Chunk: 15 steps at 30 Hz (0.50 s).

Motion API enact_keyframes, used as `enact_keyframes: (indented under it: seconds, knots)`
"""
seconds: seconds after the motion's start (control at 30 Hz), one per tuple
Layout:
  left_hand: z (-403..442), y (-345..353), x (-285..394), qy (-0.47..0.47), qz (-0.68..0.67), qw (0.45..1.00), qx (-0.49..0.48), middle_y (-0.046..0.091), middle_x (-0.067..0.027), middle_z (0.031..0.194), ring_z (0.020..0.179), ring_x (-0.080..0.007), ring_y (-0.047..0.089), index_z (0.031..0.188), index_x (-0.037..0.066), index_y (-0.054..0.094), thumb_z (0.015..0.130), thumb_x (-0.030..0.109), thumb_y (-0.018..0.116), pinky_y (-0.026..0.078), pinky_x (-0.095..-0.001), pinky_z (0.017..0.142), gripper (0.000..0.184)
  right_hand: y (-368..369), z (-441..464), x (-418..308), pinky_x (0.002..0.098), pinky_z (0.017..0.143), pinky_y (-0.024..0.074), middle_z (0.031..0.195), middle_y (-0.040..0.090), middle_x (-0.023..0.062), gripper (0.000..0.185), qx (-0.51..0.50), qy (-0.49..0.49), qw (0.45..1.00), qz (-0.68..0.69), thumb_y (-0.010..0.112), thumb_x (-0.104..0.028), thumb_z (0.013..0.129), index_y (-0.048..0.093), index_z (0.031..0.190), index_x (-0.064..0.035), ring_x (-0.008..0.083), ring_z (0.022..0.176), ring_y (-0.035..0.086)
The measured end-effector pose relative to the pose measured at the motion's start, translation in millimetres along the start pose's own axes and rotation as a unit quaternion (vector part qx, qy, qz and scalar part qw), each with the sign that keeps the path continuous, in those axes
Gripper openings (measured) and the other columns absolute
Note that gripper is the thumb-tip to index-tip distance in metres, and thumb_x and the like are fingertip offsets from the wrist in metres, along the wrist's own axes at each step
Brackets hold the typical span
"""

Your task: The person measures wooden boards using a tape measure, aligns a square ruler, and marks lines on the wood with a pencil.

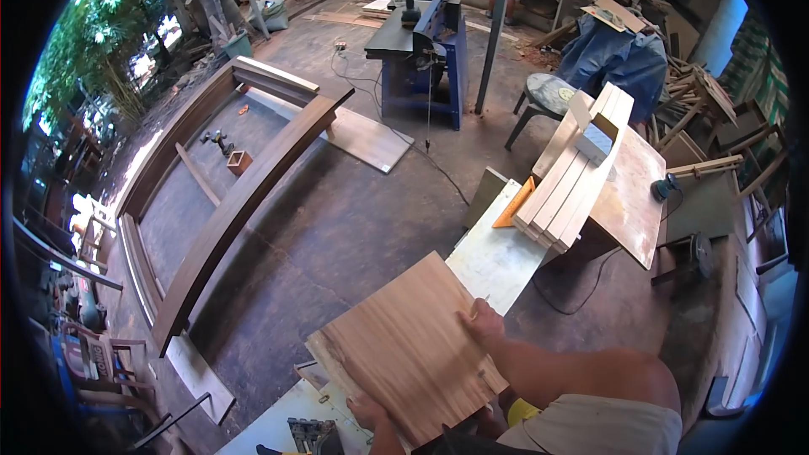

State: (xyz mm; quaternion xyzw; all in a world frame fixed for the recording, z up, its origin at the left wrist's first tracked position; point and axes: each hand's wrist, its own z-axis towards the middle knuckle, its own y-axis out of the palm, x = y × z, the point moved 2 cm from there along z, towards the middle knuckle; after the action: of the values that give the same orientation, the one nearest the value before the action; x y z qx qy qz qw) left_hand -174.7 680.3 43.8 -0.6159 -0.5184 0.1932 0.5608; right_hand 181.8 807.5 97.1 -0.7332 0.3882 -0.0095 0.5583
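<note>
A square wooden panel (409, 345) with visible grain is tilted in front of me at the bottom centre. My right hand (484, 322) grips its right edge, with the fingers partly hidden at the edge. At the lower left edge, my left hand (368, 413) holds the same panel; part of that hand is out of sight behind the wood. Beneath and beside the panel is a pale work surface (274, 421), on which a dark tool (313, 436) lies close to my left hand.
A white board (506, 263) carries an orange triangle square (516, 202) and stacked wood strips (573, 181) at right. A large brown frame (253, 202) lies at left. A blue-legged machine (423, 76), a stool (552, 88) and a post (495, 34) stand beyond. Cords cross the floor.
</note>
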Motion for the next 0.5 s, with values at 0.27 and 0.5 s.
enact_keyframes:
  seconds: [0.27,0.5]
  knots:
    - [-0.7,0.8,0.3,0.012,0.003,1.000,0.009,0.060,-0.0227,0.114,0.102,-0.0409,0.059,0.129,0.005,0.046,0.094,0.040,0.043,0.045,-0.0475,0.088,0.050,-2.0,0.7,-0.4,0.0451,0.086,0.0441,0.102,0.062,0.0178,0.053,-0.020,0.006,1.000,0.009,0.056,-0.058,0.081,0.050,0.103,-0.0098,0.0357,0.101,0.058]
    - [-2.5,-2.8,5.2,0.000,0.024,1.000,0.004,0.061,-0.0233,0.112,0.098,-0.0411,0.060,0.128,0.003,0.047,0.094,0.041,0.045,0.046,-0.0484,0.085,0.051,-4.6,-1.7,-3.0,0.0444,0.086,0.0449,0.099,0.062,0.0182,0.051,-0.009,0.012,1.000,0.002,0.055,-0.057,0.081,0.051,0.101,-0.0102,0.0342,0.099,0.059]
